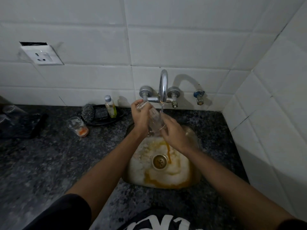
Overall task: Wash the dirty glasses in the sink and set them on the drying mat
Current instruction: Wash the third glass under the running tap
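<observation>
You're mid-rinse: your left hand [141, 116] grips the base of a tilted glass [152, 117] under the tap [163, 87], your right hand [174, 130] curls around its rim, and orange liquid drains into the sink [193, 178]. Another dirty glass [78, 127] waits at centre left; the dark mat [18, 125] at far left seems to hold blurred glasses.

Clear glass [153, 119] tilted, mouth down, over the sink [195, 176] under the tap stream; orange liquid draining out. My left hand [141, 117] grips its base; right hand [174, 131] at the rim. Second glass [78, 127], orange residue inside, upright left of the sink.
</observation>
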